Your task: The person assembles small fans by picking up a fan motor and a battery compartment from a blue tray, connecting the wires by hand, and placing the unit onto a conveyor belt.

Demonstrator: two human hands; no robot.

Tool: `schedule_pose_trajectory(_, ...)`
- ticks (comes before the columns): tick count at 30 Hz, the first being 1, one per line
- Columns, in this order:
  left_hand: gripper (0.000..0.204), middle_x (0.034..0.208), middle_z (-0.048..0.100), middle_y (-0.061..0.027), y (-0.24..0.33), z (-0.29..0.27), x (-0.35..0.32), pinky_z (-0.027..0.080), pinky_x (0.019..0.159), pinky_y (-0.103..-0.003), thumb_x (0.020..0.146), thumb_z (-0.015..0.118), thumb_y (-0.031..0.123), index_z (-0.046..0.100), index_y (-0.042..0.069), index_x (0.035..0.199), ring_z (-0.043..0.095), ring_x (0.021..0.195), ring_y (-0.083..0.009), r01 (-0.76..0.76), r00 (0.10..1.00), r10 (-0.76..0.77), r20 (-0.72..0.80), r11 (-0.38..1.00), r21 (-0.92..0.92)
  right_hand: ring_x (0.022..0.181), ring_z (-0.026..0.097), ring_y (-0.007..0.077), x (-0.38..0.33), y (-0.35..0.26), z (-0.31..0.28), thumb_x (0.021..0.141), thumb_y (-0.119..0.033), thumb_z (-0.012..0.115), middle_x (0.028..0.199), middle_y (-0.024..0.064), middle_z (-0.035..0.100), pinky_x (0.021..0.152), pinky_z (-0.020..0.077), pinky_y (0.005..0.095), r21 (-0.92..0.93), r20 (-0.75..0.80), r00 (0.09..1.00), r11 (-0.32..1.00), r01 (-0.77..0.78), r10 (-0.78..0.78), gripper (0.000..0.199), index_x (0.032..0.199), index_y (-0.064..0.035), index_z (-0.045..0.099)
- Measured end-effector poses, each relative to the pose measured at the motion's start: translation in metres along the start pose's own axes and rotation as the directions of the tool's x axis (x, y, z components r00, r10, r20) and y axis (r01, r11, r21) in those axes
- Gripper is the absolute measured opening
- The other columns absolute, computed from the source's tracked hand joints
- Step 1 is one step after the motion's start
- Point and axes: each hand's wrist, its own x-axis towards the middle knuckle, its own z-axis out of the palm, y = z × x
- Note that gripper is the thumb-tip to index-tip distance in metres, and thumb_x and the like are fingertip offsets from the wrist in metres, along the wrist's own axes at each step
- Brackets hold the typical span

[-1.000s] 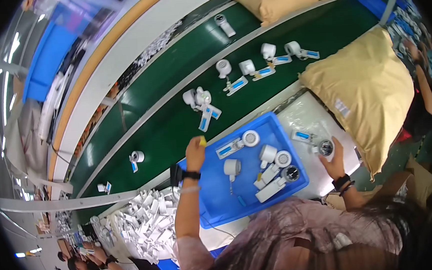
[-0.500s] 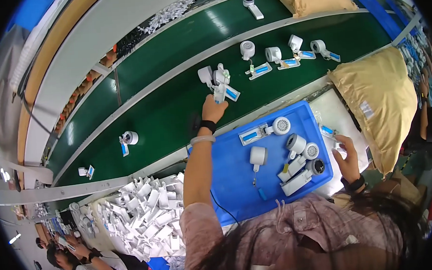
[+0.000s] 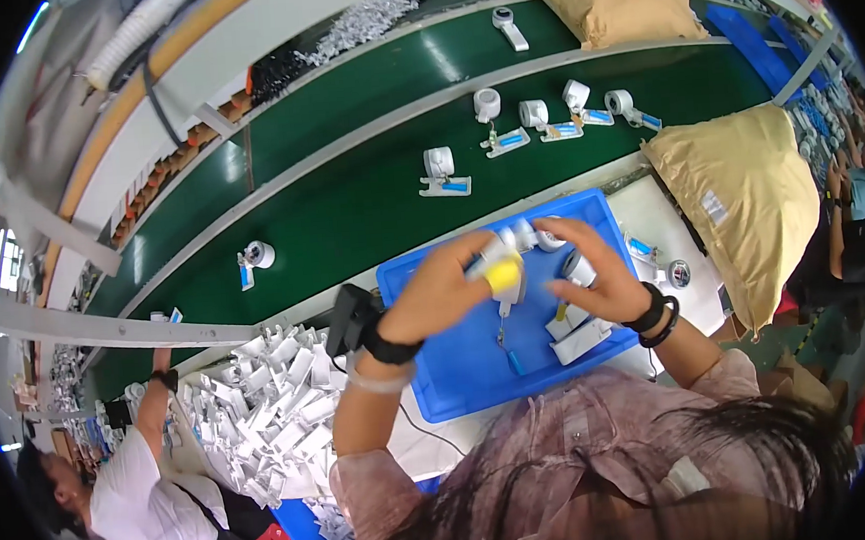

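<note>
My left hand (image 3: 439, 290) is closed around a white handheld fan (image 3: 516, 289) above the blue tray (image 3: 450, 379). Motion blurs the fan and a yellow piece (image 3: 501, 275) at my fingers. Across from it hovers my right hand (image 3: 609, 278), thumb and fingers apart, with nothing plainly gripped. Under and between the hands, more white fans (image 3: 583, 340) lie in the tray, partly covered by my fingers. A blue battery (image 3: 515, 363) hangs on a wire from one fan in the tray.
Several fans with opened handles (image 3: 443, 174) rest on the green conveyor belt (image 3: 350, 231). White plastic parts (image 3: 281, 401) are heaped left of the tray. A tan sack (image 3: 749, 208) and another fan (image 3: 678, 273) are on the right. At far left a co-worker (image 3: 147, 491) reaches toward the belt.
My left hand has come back from the belt to above the tray, carrying a fan. My right hand has moved left from beside the tray to over it. The co-worker's arm now stretches forward.
</note>
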Motion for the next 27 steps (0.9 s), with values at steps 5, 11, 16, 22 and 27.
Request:
schedule_pose_trajectory(5, 0.036, 0.1, 0.064, -0.003, 0.03, 0.04, -0.032, 0.046, 0.083, -0.027, 0.078, 0.075, 0.013, 0.064, 0.005, 0.111, 0.057, 0.093, -0.0098, -0.022, 0.985, 0.05, 0.166, 0.986, -0.167, 0.105, 0.06, 0.0243, -0.01, 0.007, 0.005, 0.084, -0.008, 0.062, 0.112, 0.0113, 0.064, 0.089, 0.046, 0.0359, 0.027, 0.374, 0.917, 0.99, 0.138, -0.138, 0.03, 0.114, -0.0008, 0.061)
schedule_pose_trajectory(11, 0.042, 0.085, 0.063, 0.0004, 0.022, 0.078, -0.045, 0.048, 0.07, -0.025, 0.071, 0.082, 0.017, 0.061, 0.006, 0.106, 0.057, 0.08, -0.006, 0.094, 0.975, -0.078, -0.207, 0.993, 0.07, 0.074, 0.063, 0.011, -0.061, -0.004, 0.0, 0.097, -0.021, 0.055, 0.086, 0.005, 0.068, 0.067, 0.0482, 0.025, 0.304, 0.489, 0.865, 0.907, -0.29, 0.113, 0.021, 0.097, -0.0029, 0.064)
schedule_pose_trajectory(16, 0.041, 0.087, 0.062, 0.0007, -0.001, 0.114, -0.061, 0.048, 0.066, -0.025, 0.072, 0.08, 0.011, 0.059, 0.006, 0.106, 0.056, 0.075, -0.0079, 0.041, 0.965, -0.113, -0.236, 0.956, -0.291, 0.083, 0.066, 0.0165, -0.081, -0.014, -0.018, 0.097, -0.019, 0.054, 0.089, 0.0094, 0.068, 0.076, 0.0496, 0.0277, 0.531, 0.575, 0.807, 0.688, -0.495, 0.136, 0.024, 0.107, 0.0005, 0.064)
schedule_pose_trajectory(22, 0.054, 0.102, 0.06, -0.0054, -0.003, 0.141, -0.067, 0.046, 0.076, -0.024, 0.077, 0.071, 0.003, 0.046, 0.004, 0.124, 0.056, 0.091, -0.0096, -0.087, 0.936, -0.041, -0.349, 0.935, -0.343, 0.084, 0.065, 0.0136, -0.092, -0.009, -0.023, 0.09, -0.009, 0.063, 0.095, 0.0074, 0.068, 0.074, 0.0503, 0.0268, 0.409, 0.633, 0.756, 0.755, -0.512, 0.17, 0.02, 0.108, -0.0013, 0.067)
schedule_pose_trajectory(27, 0.034, 0.106, 0.06, -0.0098, 0.001, 0.164, -0.074, 0.046, 0.079, -0.026, 0.092, 0.052, 0.005, 0.044, 0.002, 0.125, 0.057, 0.09, -0.0122, -0.133, 0.897, -0.043, -0.441, 0.924, -0.359, 0.062, 0.062, 0.0161, -0.094, -0.024, -0.006, 0.08, -0.004, 0.07, 0.081, 0.0068, 0.065, 0.054, 0.0473, 0.0289, -0.087, 0.21, 0.976, 0.993, 0.073, -0.054, 0.008, 0.086, -0.003, 0.066)
